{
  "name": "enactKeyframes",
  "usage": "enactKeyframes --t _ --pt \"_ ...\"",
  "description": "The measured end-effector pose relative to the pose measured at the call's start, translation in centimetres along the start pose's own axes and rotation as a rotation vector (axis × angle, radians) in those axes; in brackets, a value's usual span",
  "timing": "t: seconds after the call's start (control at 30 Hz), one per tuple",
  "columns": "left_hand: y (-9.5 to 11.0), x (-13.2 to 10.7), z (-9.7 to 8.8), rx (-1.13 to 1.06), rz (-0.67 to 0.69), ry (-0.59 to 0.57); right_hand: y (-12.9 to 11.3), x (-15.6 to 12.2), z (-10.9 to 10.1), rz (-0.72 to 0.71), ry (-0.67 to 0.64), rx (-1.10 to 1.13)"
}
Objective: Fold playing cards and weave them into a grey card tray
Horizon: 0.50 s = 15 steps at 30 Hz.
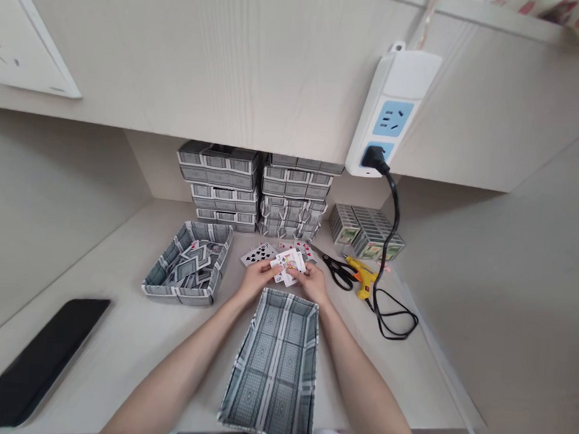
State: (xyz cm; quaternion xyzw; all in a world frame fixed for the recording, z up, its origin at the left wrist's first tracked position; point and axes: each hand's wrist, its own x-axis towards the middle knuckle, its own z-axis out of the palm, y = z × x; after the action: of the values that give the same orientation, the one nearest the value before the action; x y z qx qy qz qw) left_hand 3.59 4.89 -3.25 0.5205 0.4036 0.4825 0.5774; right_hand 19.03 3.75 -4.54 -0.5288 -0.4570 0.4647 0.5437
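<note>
though held, playing cards (292, 259) (lettering (278, 278) illegible)

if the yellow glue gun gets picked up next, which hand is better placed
Probably the right hand: the yellow glue gun lies to its right, past the black scissors, while the left hand is farther off. Both hands hold playing cards, though.

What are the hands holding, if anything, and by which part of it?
Some playing cards, printed faces showing: the left hand holds their left side, the right hand their right side.
</note>
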Motion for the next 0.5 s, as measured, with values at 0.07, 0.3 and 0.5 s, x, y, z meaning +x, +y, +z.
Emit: enactKeyframes --t 0.07,0.3,0.5 --pt "-0.03 0.01 -0.08 0.1 0.015 0.025 -0.12 -0.12 -0.01 -0.024 0.015 -0.032" --pt "0.21 0.06 0.1 -0.114 -0.082 0.021 -0.71 -0.44 -0.46 -0.112 -0.058 0.023" --pt "-0.07 0.06 0.32 -0.12 -0.094 0.048 -0.4 -0.21 -0.82 -0.045 -0.114 0.02"
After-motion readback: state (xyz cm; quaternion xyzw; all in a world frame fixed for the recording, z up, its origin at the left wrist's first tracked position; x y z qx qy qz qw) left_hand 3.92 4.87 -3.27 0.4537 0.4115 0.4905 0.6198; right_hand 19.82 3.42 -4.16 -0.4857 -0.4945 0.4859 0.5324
